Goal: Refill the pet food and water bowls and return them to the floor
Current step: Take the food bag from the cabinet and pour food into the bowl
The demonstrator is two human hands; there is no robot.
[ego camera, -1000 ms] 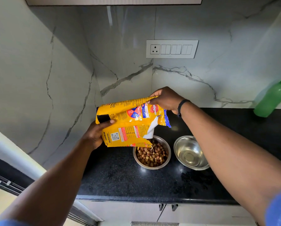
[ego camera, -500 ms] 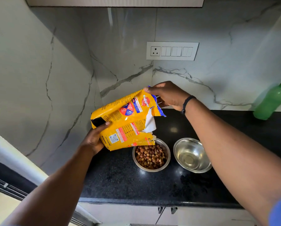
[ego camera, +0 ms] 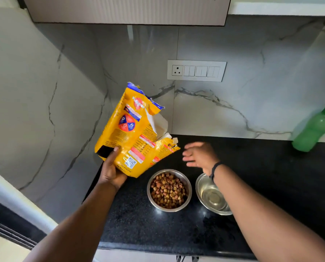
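The food step looks done: the left hand (ego camera: 111, 172) grips the food bag (ego camera: 131, 133) upright, the right hand (ego camera: 200, 156) is open and empty above the water bowl (ego camera: 212, 197), beside the full food bowl (ego camera: 169, 190), so water comes next.

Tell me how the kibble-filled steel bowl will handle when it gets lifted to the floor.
The kibble bowl looks rigid metal, so it should not flex. Filled near its rim, it will probably spill pellets if tilted. Its polished wall may feel slippery on the counter.

Bare black counter (ego camera: 271, 176) lies open between the two steel bowls (ego camera: 169, 190) and the green bottle (ego camera: 312, 129)
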